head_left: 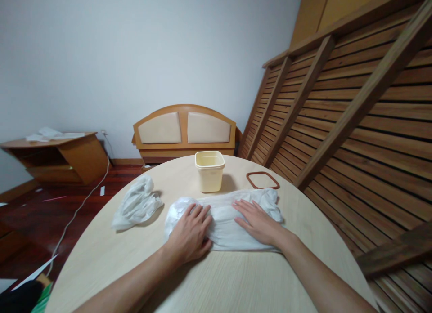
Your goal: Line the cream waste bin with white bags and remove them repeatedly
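A white plastic bag point(222, 221) lies flattened sideways across the round table, its two ends crumpled. My left hand point(191, 230) rests on its left part, fingers slightly bent and a little apart. On the right part my right hand point(256, 218) lies flat with the fingers stretched out. Just beyond the bag stands a pale yellow square bin point(209, 178), upright, its top uncovered. To the bin's right a brown square ring point(248, 180) lies on the tabletop. A second white plastic bag point(137, 205), crumpled, sits left of my left hand.
The round wooden table point(249, 281) fills the foreground. Slatted wooden panels point(337, 137) lean along the right side. Behind the table is a padded headboard point(184, 124). A low wooden cabinet point(81, 158) stands at the left, and a white cable point(79, 209) runs over the floor.
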Action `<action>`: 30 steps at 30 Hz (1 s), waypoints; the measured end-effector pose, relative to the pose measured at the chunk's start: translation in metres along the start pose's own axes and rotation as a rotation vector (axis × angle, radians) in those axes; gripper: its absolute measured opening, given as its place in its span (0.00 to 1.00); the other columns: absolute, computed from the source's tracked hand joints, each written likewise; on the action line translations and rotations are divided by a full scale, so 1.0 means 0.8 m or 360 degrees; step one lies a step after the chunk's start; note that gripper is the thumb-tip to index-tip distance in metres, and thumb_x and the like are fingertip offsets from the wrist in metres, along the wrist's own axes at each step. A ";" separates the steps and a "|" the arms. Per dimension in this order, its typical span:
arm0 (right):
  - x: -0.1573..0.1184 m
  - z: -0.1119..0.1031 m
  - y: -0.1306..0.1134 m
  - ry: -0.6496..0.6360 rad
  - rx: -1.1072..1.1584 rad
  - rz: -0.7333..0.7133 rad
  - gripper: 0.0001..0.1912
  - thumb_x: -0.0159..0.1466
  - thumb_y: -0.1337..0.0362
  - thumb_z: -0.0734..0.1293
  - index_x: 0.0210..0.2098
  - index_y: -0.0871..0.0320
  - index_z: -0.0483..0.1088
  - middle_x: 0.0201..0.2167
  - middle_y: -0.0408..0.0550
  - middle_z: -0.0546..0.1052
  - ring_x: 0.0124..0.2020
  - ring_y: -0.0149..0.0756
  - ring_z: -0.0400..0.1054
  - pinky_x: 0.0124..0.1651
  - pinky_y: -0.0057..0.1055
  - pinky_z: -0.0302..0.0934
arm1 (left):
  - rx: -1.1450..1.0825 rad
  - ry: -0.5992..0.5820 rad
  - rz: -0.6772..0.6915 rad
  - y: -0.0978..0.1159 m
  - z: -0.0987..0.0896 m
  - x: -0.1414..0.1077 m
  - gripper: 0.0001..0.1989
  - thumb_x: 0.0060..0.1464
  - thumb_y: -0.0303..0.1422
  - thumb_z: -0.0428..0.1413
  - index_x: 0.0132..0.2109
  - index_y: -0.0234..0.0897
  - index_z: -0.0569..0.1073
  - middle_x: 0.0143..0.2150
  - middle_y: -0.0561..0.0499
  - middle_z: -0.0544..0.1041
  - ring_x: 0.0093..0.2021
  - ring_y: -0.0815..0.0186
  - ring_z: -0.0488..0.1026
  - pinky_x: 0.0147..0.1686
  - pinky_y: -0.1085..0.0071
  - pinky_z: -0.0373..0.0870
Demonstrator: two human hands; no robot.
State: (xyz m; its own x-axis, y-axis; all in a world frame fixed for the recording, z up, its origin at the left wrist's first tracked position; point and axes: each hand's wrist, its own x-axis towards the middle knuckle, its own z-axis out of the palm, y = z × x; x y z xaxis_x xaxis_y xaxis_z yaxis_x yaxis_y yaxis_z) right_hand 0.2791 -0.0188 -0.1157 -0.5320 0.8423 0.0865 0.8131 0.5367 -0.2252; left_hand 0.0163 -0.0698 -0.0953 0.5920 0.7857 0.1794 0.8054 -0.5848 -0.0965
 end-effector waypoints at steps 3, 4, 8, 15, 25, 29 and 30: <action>-0.001 0.006 0.000 -0.0036 0.0093 -0.0107 0.30 0.74 0.49 0.53 0.68 0.56 0.60 0.70 0.52 0.61 0.72 0.46 0.51 0.73 0.52 0.42 | -0.0019 -0.0019 -0.0049 0.000 -0.001 0.001 0.32 0.55 0.43 0.56 0.64 0.36 0.66 0.55 0.42 0.75 0.56 0.50 0.68 0.66 0.51 0.53; -0.001 0.006 0.000 -0.0033 0.0120 -0.0138 0.29 0.73 0.49 0.53 0.68 0.56 0.61 0.70 0.52 0.61 0.72 0.46 0.52 0.73 0.51 0.43 | -0.0012 -0.0031 -0.0067 0.000 -0.002 0.001 0.31 0.55 0.43 0.56 0.63 0.36 0.67 0.51 0.42 0.76 0.55 0.50 0.68 0.65 0.50 0.53; 0.001 -0.009 0.010 0.0218 0.0141 -0.0087 0.25 0.73 0.53 0.56 0.63 0.58 0.67 0.64 0.54 0.70 0.66 0.47 0.62 0.69 0.48 0.53 | 0.0030 -0.0072 -0.0123 -0.001 -0.004 0.003 0.20 0.55 0.45 0.55 0.47 0.35 0.76 0.46 0.41 0.76 0.53 0.49 0.68 0.65 0.50 0.53; -0.017 -0.056 0.064 0.0611 -0.0043 0.0916 0.21 0.71 0.60 0.53 0.43 0.61 0.76 0.42 0.63 0.80 0.45 0.53 0.74 0.46 0.42 0.64 | 0.0024 -0.0050 -0.0138 -0.005 -0.001 0.004 0.18 0.55 0.44 0.55 0.46 0.35 0.76 0.48 0.40 0.75 0.54 0.48 0.67 0.64 0.50 0.54; -0.015 -0.031 0.091 0.0390 0.0353 0.0765 0.22 0.70 0.53 0.58 0.39 0.57 0.81 0.38 0.55 0.83 0.44 0.47 0.76 0.46 0.35 0.65 | 0.0034 -0.0014 -0.0117 -0.009 0.006 0.004 0.25 0.55 0.43 0.57 0.56 0.34 0.73 0.58 0.40 0.73 0.64 0.47 0.62 0.69 0.49 0.47; -0.008 -0.012 0.075 0.0455 0.0521 0.0409 0.20 0.68 0.54 0.61 0.48 0.58 0.79 0.49 0.56 0.79 0.53 0.47 0.71 0.58 0.40 0.61 | -0.0038 -0.0002 -0.0006 -0.011 0.012 0.002 0.28 0.57 0.38 0.57 0.65 0.42 0.66 0.63 0.45 0.71 0.66 0.50 0.61 0.70 0.48 0.46; -0.008 -0.009 0.072 0.0445 0.0558 0.0314 0.20 0.69 0.54 0.61 0.49 0.58 0.79 0.50 0.57 0.79 0.55 0.48 0.70 0.60 0.42 0.59 | -0.0048 -0.0010 0.0005 -0.012 0.012 0.002 0.27 0.58 0.37 0.57 0.64 0.43 0.68 0.62 0.45 0.71 0.65 0.50 0.62 0.70 0.48 0.47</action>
State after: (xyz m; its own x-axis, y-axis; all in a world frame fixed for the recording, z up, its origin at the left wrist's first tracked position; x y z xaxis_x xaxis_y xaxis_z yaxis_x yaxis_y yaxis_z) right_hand 0.3309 0.0071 -0.1223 -0.2532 0.9330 0.2557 0.7380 0.3572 -0.5725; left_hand 0.0102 -0.0608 -0.1037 0.5946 0.7852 0.1728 0.8025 -0.5928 -0.0676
